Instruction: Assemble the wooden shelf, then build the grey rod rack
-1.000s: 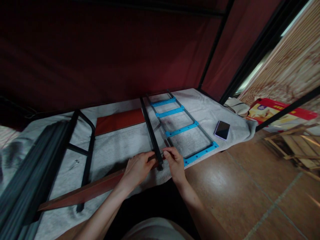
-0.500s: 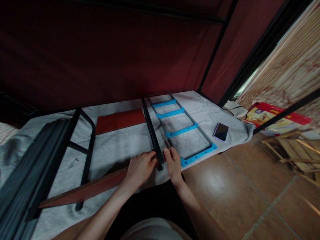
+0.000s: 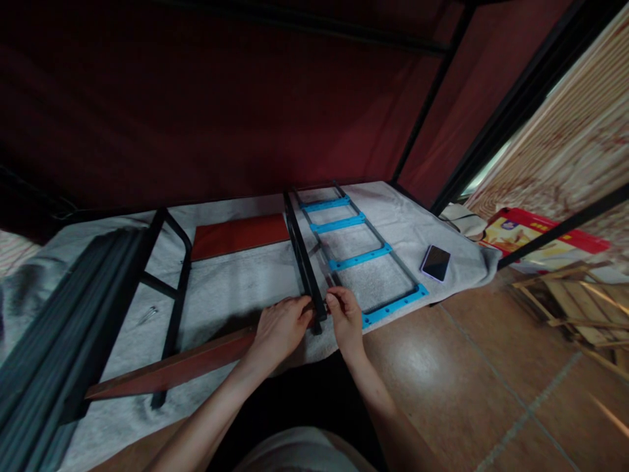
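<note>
My left hand (image 3: pixel 284 326) is closed round the right end of a reddish-brown board (image 3: pixel 181 367), where it meets a black metal bar (image 3: pixel 305 262). On the bar's other side my right hand (image 3: pixel 345 318) is closed in a pinch beside its near end; what the fingertips hold is too small to make out. The board's left end meets a black frame (image 3: pixel 167 321). An orange-red panel (image 3: pixel 240 236) lies between frame and bar at the back. Right of the bar lie dark rails with blue crosspieces (image 3: pixel 361 257).
Grey ribbed strips (image 3: pixel 73 328) lie at the left on the grey cloth (image 3: pixel 413 223). Small metal pieces (image 3: pixel 147 316) lie inside the frame. A phone (image 3: pixel 436 263) rests at the right. Beyond the edge are a red and yellow box (image 3: pixel 545 233) and wooden slats (image 3: pixel 580 308).
My right hand has shifted slightly right, away from the bar. The bar and the board appear slightly moved to the right along with the view; my left hand keeps its hold.
</note>
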`<state>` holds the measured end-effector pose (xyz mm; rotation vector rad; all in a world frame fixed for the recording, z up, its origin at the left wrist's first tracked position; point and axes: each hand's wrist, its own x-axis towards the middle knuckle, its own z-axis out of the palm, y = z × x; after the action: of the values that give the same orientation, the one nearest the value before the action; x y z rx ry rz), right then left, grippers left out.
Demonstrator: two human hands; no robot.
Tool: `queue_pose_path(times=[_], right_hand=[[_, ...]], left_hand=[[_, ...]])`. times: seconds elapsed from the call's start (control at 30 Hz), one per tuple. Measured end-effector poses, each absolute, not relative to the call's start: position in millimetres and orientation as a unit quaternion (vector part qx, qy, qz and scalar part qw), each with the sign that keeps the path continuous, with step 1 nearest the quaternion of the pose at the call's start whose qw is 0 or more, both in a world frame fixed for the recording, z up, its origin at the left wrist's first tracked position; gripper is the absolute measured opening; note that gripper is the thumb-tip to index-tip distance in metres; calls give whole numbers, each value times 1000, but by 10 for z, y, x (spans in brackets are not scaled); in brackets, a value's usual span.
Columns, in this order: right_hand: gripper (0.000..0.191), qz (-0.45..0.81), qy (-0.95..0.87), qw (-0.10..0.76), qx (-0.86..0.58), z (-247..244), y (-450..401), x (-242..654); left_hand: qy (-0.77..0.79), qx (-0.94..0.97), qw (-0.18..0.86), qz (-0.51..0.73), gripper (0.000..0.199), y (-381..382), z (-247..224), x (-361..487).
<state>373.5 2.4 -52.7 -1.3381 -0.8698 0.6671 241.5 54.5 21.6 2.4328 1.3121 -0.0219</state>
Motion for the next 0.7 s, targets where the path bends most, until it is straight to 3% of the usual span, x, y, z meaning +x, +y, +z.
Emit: queue_pose_path(times=[0.23, 0.47, 0.7], right_hand=[[31, 284, -408, 618, -609, -536, -5, 3755], [20, 276, -411, 644, -583, -517, 12, 3757], [28, 293, -403, 628, -598, -483, 25, 3758]], left_hand=[[463, 866, 189, 0, 29, 546, 203, 2414], [465, 865, 186, -8, 30, 537, 227, 2421], [471, 861, 194, -13, 30, 530, 252, 2420]])
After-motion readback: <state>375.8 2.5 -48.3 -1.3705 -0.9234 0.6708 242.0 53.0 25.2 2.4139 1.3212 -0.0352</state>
